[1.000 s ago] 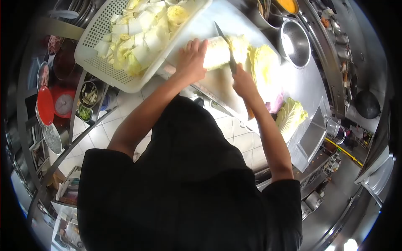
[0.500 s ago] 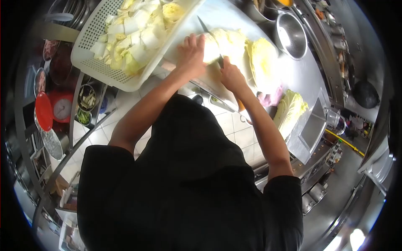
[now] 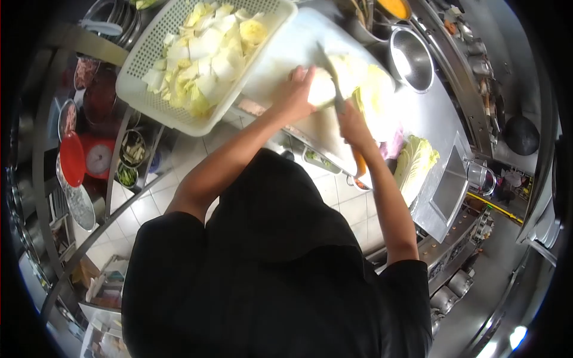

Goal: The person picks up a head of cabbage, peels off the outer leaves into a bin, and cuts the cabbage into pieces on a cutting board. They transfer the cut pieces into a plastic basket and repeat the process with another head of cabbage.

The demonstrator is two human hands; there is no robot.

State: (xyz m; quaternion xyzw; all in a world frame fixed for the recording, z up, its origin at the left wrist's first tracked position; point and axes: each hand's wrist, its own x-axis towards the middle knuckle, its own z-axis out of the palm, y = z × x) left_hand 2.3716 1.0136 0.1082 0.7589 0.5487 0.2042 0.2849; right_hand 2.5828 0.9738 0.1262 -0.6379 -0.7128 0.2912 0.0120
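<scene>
My right hand [image 3: 353,124] is closed round the handle of a knife [image 3: 334,74], whose blade points up and away beside pale cabbage. Against the left side of a cabbage piece [image 3: 322,88] rests my left hand [image 3: 296,94], fingers on it. More cut cabbage [image 3: 375,98] lies right of the knife on the white cutting board [image 3: 268,65]. A perforated white basket [image 3: 134,86] full of cut cabbage pieces [image 3: 209,56] stands left of the board. Near the right forearm sits a leafy cabbage [image 3: 413,167].
A metal bowl [image 3: 412,59] stands beyond the board at the right, near a container of orange contents [image 3: 394,7]. A sink [image 3: 449,182] is at the right. On the left are a red lid [image 3: 72,158] and small containers of vegetables [image 3: 132,148].
The knife and my right hand have shifted right, and the blade now stands at the right side of the cabbage piece. My left hand has also moved right in view.
</scene>
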